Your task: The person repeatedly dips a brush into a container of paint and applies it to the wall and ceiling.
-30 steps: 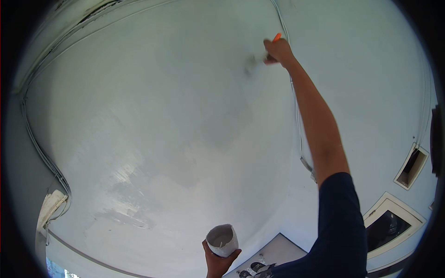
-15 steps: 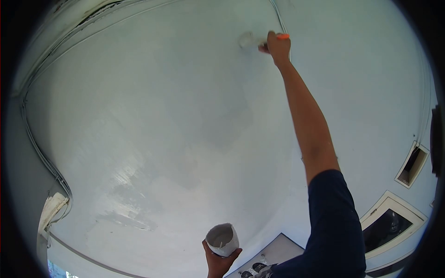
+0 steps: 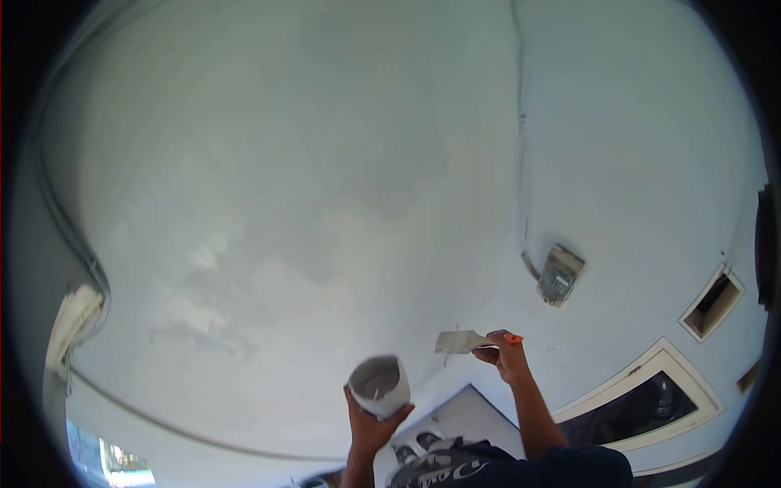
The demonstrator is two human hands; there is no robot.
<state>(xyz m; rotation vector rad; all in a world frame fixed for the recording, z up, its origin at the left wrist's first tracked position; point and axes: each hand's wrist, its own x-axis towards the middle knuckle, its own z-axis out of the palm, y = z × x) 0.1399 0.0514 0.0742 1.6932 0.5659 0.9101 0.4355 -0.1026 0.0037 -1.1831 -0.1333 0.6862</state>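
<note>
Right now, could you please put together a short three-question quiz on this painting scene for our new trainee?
1. True or false: the left hand holds a small white pot.
2. What does the right hand hold? A) a roller B) a brush with an orange handle end C) a scraper
3. Fill in: the brush bristles are ____ the pot, not inside it.

Key:
1. True.
2. B.
3. Beside; the bristles sit up and to the right of the pot's rim, apart from it, in front of the white wall.
</note>
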